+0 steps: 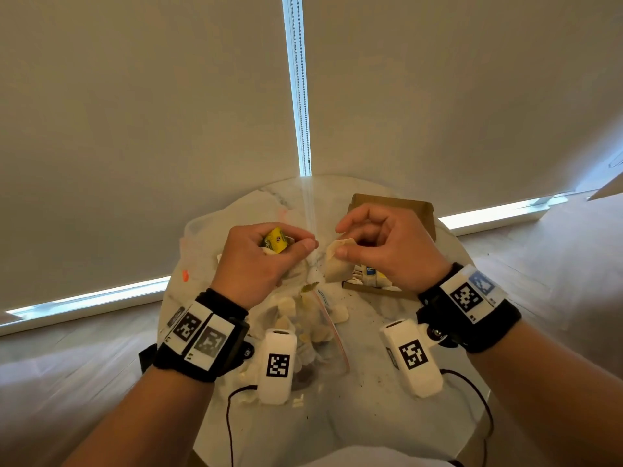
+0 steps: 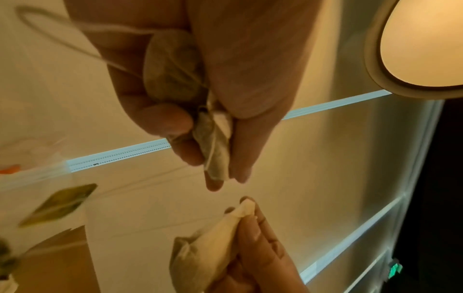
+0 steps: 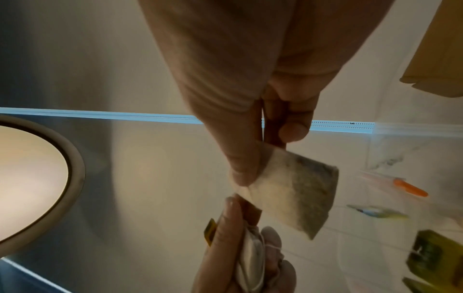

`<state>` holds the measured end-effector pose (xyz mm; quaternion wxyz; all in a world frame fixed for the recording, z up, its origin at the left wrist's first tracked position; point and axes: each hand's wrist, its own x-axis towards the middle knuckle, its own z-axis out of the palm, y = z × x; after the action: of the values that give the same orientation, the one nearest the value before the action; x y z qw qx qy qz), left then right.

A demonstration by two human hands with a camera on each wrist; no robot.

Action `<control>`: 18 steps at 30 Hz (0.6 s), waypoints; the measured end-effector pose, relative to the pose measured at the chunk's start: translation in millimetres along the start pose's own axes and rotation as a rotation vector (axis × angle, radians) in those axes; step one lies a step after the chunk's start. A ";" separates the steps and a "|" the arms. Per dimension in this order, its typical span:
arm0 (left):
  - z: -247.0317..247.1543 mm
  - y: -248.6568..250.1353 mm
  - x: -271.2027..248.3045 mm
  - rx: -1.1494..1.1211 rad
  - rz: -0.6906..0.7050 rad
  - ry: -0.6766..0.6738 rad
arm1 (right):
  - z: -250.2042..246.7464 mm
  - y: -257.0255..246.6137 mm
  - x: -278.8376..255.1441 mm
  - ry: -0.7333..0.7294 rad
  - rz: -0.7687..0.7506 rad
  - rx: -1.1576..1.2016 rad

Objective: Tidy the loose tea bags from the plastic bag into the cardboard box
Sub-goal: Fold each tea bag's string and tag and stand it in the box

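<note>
- One tea bag [image 3: 295, 190] is pinched at its corner by the right hand [image 1: 387, 246], hanging above the near edge of the cardboard box [image 1: 392, 210].
- A bunch of tea bags [image 2: 213, 142] with a yellow tag [image 1: 276, 240] is gripped in the curled left hand [image 1: 259, 261].
- Both hands are held close together, fingertips nearly touching.
- The plastic bag [image 1: 313, 332] lies on the surface [image 1: 367, 412] below the hands, more tea bags seen inside.
- The box, flap up, sits right of the bag; some packets seen in it.
</note>
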<state>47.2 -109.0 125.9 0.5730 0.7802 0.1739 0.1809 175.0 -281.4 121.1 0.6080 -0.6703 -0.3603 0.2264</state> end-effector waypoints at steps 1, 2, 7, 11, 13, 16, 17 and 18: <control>0.1 2.9 0.7 0.028 0.025 -0.025 | 0.6 -1.2 -0.2 -0.020 -0.001 0.008; 0.1 5.8 1.5 0.050 0.047 -0.049 | 1.1 -2.3 -0.4 -0.034 -0.003 0.011; -0.5 14.2 4.8 0.140 0.092 -0.132 | 3.1 -6.0 2.5 -0.040 -0.024 0.003; 0.6 17.3 7.7 0.170 0.135 -0.118 | 3.0 -4.1 3.7 -0.004 -0.033 0.040; 1.3 19.8 9.1 0.145 0.133 -0.097 | 4.5 0.8 2.1 0.002 -0.021 0.073; 1.3 22.8 12.5 0.084 0.106 -0.057 | 13.7 10.1 -4.8 -0.056 0.094 0.289; 0.8 23.6 13.6 0.074 0.099 -0.052 | 17.2 14.0 -7.2 -0.068 0.130 0.361; 0.4 24.2 14.9 0.068 0.092 -0.052 | 20.4 17.0 -9.0 -0.069 0.158 0.411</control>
<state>62.0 -109.1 150.2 0.5417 0.8107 0.1290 0.1808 157.6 -274.9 100.1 0.6995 -0.5502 -0.2737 0.3649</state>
